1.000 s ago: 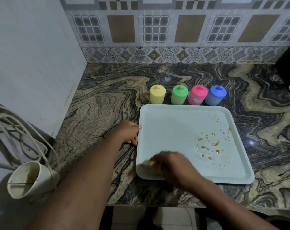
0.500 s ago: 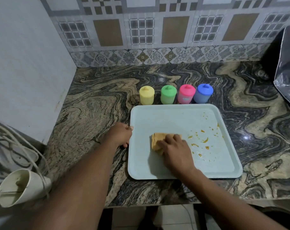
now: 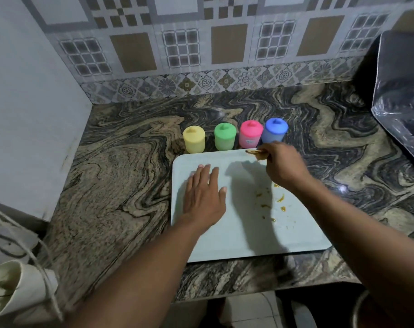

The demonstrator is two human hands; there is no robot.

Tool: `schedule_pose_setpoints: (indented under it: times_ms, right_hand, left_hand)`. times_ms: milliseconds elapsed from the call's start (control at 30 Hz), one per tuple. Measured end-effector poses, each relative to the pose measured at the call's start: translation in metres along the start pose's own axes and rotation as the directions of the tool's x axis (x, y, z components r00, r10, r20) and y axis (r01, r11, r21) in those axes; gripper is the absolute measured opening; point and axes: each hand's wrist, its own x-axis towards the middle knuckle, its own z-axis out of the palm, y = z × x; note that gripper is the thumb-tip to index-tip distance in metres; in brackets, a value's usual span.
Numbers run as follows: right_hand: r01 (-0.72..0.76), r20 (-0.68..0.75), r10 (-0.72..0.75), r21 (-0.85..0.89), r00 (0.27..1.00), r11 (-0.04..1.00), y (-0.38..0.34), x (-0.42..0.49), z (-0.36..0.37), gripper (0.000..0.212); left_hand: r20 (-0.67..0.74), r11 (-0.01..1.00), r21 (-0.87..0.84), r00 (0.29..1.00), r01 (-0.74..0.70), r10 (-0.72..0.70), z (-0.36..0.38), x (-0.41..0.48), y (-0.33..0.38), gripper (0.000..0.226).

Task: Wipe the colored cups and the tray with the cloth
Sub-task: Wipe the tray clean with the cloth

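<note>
Resting flat with fingers straight, the left hand (image 3: 204,197) lies on the left part of the tray (image 3: 236,242), at the worktop (image 3: 120,176) front edge. The yellow cup (image 3: 194,139), green cup (image 3: 224,136), pink cup (image 3: 250,134) and blue cup (image 3: 275,130) line its far rim, where the cloth (image 3: 254,152) is gripped by the right hand (image 3: 284,165).

The bench (image 3: 120,176) is marbled in black and tan swirls. On it stand a yellow cup (image 3: 193,140), green cup (image 3: 224,136), pink cup (image 3: 250,134) and blue cup (image 3: 274,130). The tray (image 3: 236,237) is pale blue-white, flecked with orange-brown stains (image 3: 280,198). The cloth (image 3: 254,152) is tan-yellow. The wall tiles (image 3: 224,43) show grey grids, checks and brown rectangles.
</note>
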Motion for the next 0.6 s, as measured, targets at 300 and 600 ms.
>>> schedule_pose_setpoints:
  times_ms: [300, 600]
  right_hand:
    - [0.177, 0.077, -0.171, -0.089, 0.982, 0.98, -0.001, -0.072, 0.061, 0.042]
    - [0.214, 0.315, -0.21, 0.02, 0.926, 0.977, 0.012, -0.169, 0.024, 0.05]
  left_hand:
    - [0.062, 0.996, 0.089, 0.998, -0.006, 0.0, 0.031, -0.003, 0.002, 0.063]
    - [0.058, 0.995, 0.104, 0.998, 0.006, -0.012, 0.03, -0.004, 0.002, 0.064]
